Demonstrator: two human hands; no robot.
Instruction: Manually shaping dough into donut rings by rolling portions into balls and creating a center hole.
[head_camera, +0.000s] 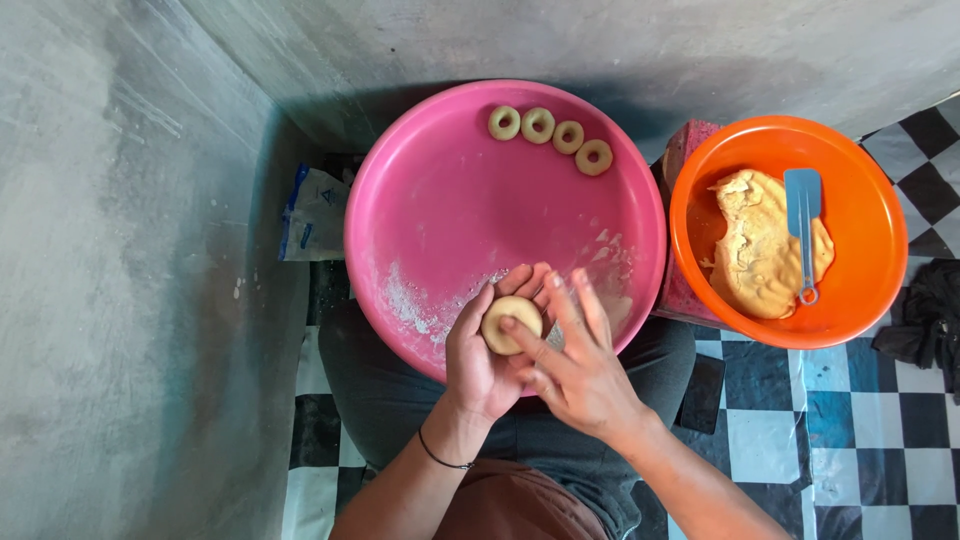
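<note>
My left hand (482, 358) cups a round, flattened piece of pale dough (508, 322) in its palm, over the near rim of a big pink basin (440, 200). My right hand (577, 362) lies across it from the right, with its index fingertip pressing on the dough's middle. Several ring-shaped dough pieces (551, 132) lie in a row at the far side of the basin. Flour dusts the basin's near part.
An orange bowl (860, 210) at the right holds a lump of dough (762, 247) and a blue scraper (804, 225). A plastic bag (315, 213) lies left of the basin by the grey wall. A dark cloth (925, 315) sits on the checkered floor at far right.
</note>
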